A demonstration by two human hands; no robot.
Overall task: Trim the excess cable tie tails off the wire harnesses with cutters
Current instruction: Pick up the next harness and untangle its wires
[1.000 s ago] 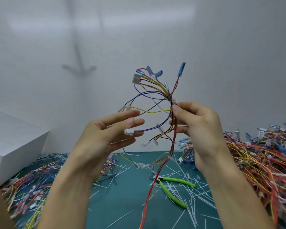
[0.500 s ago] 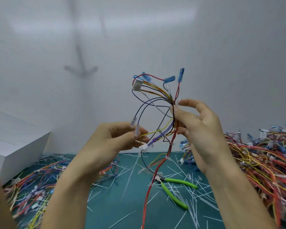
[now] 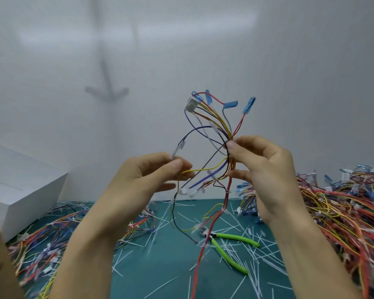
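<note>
One harness (image 3: 190, 106) between both hands (image 3: 143, 182) (image 3: 266, 169)

Littered mat (image 3: 160, 266) between left pile (image 3: 37, 249), right pile (image 3: 350, 216)

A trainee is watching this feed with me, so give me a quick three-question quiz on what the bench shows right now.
1. True or false: the right hand holds the cutters.
2. The cutter handles are: A red, B green, C black.
3. What do the left hand and the right hand both grip?

Key: 1 false, they lie on the mat; 2 B; 3 the wire harness, held up above the mat.
</note>
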